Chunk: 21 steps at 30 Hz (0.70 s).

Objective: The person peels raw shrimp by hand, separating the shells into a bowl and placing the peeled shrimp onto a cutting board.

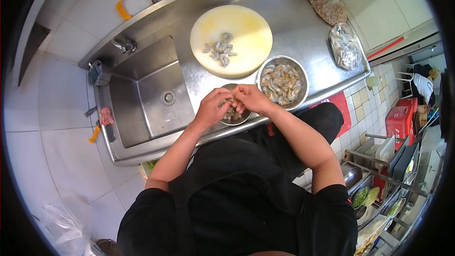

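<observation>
My left hand [212, 108] and my right hand [252, 98] meet over a small metal bowl [235, 123], fingers pinched around a shrimp [232, 102] that they mostly cover. Greyish pieces [232, 114] lie in that bowl, partly hidden by my hands. Close to my right hand stands a larger metal bowl [306, 86] full of shrimp [280, 83] with brownish heads and shells. Beyond my hands, a thick round cutting board [253, 28] carries a loose pile of grey shrimp [222, 47] that look peeled.
Left of the board is a steel sink [156, 95] with a tap [124, 45]. Two filled plastic bags [345, 47] [327, 7] lie at the counter's right end. A pink cloth [106, 116] hangs on the sink's left edge. A shelf rack [379, 161] stands at right.
</observation>
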Available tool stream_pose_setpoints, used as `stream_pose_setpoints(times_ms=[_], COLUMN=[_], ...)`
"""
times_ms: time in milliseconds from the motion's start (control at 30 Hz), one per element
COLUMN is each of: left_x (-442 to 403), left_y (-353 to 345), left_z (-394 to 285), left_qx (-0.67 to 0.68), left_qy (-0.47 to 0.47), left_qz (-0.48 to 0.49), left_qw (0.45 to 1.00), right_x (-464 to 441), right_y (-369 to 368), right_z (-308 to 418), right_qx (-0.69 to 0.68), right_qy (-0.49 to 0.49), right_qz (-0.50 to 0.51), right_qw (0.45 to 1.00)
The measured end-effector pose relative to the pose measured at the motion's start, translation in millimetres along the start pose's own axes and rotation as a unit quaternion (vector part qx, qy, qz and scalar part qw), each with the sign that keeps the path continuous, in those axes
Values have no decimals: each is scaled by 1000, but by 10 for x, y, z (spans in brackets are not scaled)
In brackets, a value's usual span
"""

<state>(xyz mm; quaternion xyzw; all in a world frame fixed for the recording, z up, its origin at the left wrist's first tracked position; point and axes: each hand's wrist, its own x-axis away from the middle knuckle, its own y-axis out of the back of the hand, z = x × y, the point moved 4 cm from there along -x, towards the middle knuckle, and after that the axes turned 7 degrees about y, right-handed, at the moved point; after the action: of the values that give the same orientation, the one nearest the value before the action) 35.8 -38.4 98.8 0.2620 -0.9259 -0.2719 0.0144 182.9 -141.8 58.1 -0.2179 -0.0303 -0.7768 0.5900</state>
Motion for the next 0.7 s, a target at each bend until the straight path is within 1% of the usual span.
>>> stream_pose_setpoints(times_ms=[67,167,300,367,400,433,467,500,567,600,667,700], left_x=[-36,-63,-90,-107,-120,-136,-149,-158,-176,-186,-200,-211], left_y=[22,11,0,7,32,63,95,114,173,196,222,221], left_z=[15,-20,42,105,95,106,126,175,337,357,437,452], left_qx=[-46,-90,-95,-69,-69,-63,-58,-60,-24,-27,6,6], left_qy=[-32,-43,-57,23,22,49,75,74,105,104,158,157], left_qz=[-2,11,19,48,49,58,67,69,36,40,45,47], left_qw=[998,995,994,996,996,995,993,993,994,993,986,986], right_x=[-7,-5,-3,-40,-24,5,38,45,53,65,84,48], right_y=[32,52,51,112,119,147,153,169,186,165,120,136], right_z=[-3,-19,-40,-82,-87,-26,41,30,13,39,50,-36], right_qx=[5,-15,-18,96,95,256,407,404,459,456,477,476], right_qy=[-3,0,-4,11,12,89,162,163,167,166,116,115], right_qz=[-20,-20,-6,-18,-19,-56,-93,-95,-111,-115,-69,-72], right_qw=[1000,1000,1000,995,995,961,894,895,865,867,868,869])
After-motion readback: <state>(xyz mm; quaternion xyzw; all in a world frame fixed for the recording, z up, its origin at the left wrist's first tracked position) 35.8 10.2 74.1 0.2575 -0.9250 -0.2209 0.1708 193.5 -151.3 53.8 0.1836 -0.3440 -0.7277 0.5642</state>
